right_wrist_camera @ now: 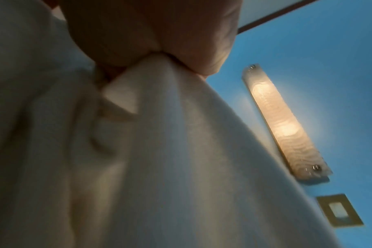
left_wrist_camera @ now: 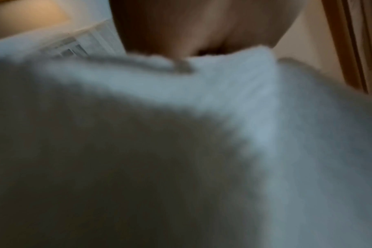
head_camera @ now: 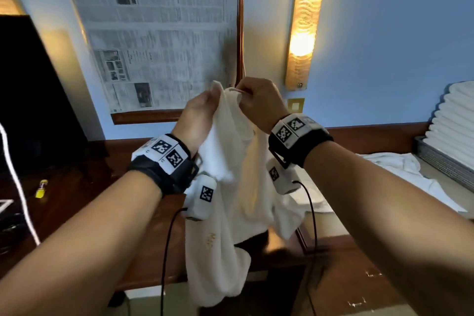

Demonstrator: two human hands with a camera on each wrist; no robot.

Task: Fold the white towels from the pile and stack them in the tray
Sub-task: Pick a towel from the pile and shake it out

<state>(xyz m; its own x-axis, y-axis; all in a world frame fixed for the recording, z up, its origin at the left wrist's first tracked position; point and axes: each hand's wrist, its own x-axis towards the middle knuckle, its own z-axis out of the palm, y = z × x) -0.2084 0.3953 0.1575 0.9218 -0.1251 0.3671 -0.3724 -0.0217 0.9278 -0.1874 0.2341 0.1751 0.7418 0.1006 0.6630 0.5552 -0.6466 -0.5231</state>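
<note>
A white towel hangs bunched in the air in front of me, held up at chest height. My left hand grips its top edge on the left. My right hand pinches the top hem just beside it, fingers curled round the cloth. The two hands are nearly touching. In the left wrist view the towel fills the frame below my palm. The right wrist view shows the towel gathered into my closed fingers. At the right edge a grey tray holds a stack of folded white towels.
A loose white towel lies spread on the surface at the right, beside the tray. A dark wooden desk lies below, with a small yellow object and a black screen at the left. A lit wall lamp and a framed newspaper hang ahead.
</note>
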